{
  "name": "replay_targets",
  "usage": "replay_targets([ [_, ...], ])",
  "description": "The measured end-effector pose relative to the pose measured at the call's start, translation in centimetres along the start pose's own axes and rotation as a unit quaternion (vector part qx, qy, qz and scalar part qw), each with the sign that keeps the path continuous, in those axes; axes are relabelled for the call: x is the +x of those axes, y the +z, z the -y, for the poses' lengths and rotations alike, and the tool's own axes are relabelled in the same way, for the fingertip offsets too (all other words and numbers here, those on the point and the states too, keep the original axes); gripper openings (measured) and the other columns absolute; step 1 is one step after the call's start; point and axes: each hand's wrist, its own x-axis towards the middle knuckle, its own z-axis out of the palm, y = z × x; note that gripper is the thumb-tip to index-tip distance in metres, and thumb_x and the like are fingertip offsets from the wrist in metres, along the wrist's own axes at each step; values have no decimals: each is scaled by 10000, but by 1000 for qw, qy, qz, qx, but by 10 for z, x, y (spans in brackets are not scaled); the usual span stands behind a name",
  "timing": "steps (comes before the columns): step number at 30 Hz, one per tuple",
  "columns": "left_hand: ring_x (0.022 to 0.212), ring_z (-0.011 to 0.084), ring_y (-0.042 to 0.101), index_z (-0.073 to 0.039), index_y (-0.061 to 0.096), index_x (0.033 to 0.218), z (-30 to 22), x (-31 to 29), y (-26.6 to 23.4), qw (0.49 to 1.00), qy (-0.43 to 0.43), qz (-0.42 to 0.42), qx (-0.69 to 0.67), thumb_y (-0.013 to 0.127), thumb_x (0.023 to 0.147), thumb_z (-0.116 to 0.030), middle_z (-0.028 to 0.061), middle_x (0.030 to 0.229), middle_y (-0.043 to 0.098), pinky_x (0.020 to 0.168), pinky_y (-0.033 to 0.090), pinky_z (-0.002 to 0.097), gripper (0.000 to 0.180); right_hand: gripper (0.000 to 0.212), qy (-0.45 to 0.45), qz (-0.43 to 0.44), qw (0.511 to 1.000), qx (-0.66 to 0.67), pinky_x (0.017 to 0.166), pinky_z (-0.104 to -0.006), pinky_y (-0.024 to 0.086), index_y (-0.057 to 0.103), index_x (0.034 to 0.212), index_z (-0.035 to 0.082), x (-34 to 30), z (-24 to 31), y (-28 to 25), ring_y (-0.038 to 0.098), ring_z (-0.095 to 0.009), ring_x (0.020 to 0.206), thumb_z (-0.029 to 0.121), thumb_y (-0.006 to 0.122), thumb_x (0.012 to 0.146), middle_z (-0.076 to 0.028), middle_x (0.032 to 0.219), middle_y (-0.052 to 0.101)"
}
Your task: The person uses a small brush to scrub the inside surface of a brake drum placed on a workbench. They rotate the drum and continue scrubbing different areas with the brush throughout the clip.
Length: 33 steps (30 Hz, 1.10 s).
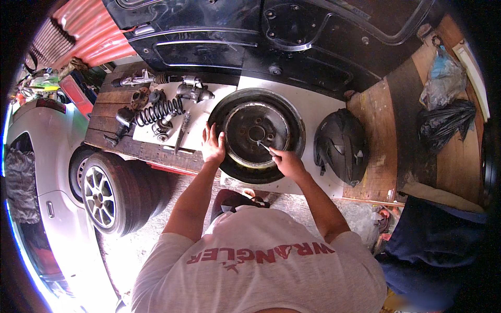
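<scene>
A black steel wheel rim (241,131) lies flat on a white sheet (326,99) over the wooden workbench (112,96). My left hand (213,145) rests with its fingers stretched out on the rim's left edge. In my right hand (288,164) is a slim, pale-shafted hand tool (268,150), gripped near the rim's lower right. Its tip reaches the disc close to the centre hole. The tool's exact kind is too small to make out, and my fingers cover its handle end.
Left of the rim lie a coil spring (159,111), a motor-like metal part (195,92) and a long narrow tool (182,131). A black backpack-like bag (342,148) sits to the right. Tyres on wheels (107,193) stand beside a pale car (62,208). Dark panels (219,52) back the bench.
</scene>
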Motion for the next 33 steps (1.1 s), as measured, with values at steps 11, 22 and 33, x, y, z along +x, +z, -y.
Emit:
replay_targets([
  [11,1395,384,237,-86,384,1426,-7,7,-7,999,-13,20,26,385,962,-516,154,1564,182,1115,239,528,632,339,-16,-29,997,75,782,-392,497,623,1215,102,43,23,38,654,-367,886,281,572,932,-241,1003,646],
  [22,1395,379,238,-95,381,1426,-13,1,-8,999,-16,26,34,395,967,-496,166,1556,196,1105,247,536,610,352,64,53,994,77,783,-410,500,611,1243,107,17,3,-6,666,-360,869,276,569,937,-223,999,665],
  [33,1405,373,225,-71,379,1429,-9,1,-6,998,-23,25,44,371,970,-506,151,1562,195,1113,239,531,632,325,44,-56,997,11,740,-478,505,624,1224,168,21,48,32,647,-401,853,301,527,943,-215,962,658],
])
